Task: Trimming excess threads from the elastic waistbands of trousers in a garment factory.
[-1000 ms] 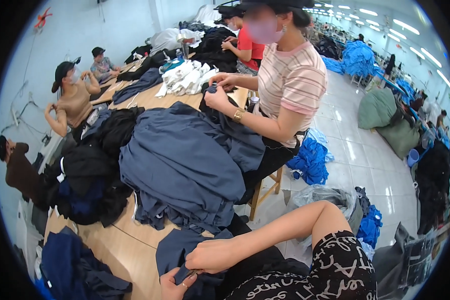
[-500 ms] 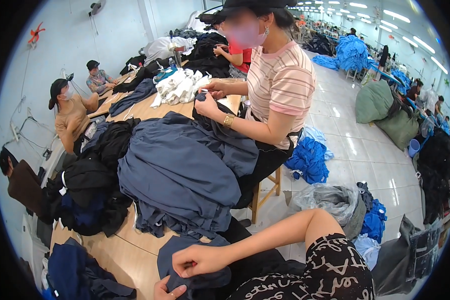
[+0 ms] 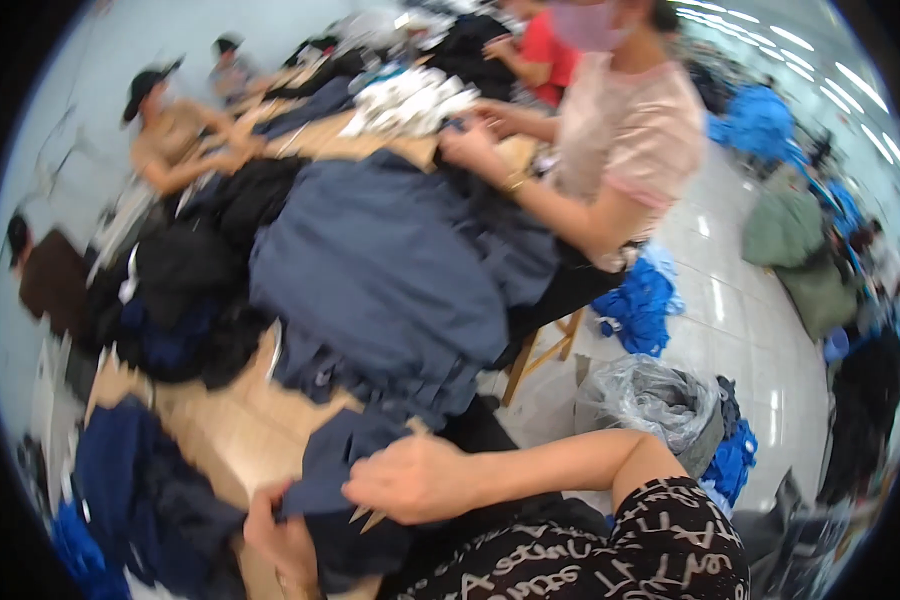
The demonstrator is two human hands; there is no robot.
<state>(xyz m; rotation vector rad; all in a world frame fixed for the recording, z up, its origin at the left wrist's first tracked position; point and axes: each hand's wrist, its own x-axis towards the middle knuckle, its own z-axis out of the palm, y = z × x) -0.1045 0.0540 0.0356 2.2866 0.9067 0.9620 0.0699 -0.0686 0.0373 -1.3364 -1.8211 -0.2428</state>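
Note:
A dark blue-grey garment (image 3: 345, 440) lies across my lap and the table's near edge. My left hand (image 3: 282, 540) pinches its edge between thumb and fingers. Just to the right, my right hand (image 3: 410, 480) is closed, back of the hand up, over the same cloth. Two thin pointed blades, seemingly thread snips (image 3: 368, 518), stick out below its fingers, and another bit shows above the knuckles. Motion blur hides their detail, and the fingers cover the grip.
A large heap of blue-grey garments (image 3: 380, 270) covers the middle of the table (image 3: 220, 420). Black clothes (image 3: 180, 270) and a navy garment (image 3: 140, 490) lie left. A co-worker in a pink top (image 3: 630, 140) handles cloth beyond. On the floor are a clear plastic bag (image 3: 650, 395) and blue cloth (image 3: 635, 310).
My left hand has come further into view, drawing the garment's edge left. My right hand has shifted slightly up and right, and pointed blades now show at it. The whole view has tilted and blurred.

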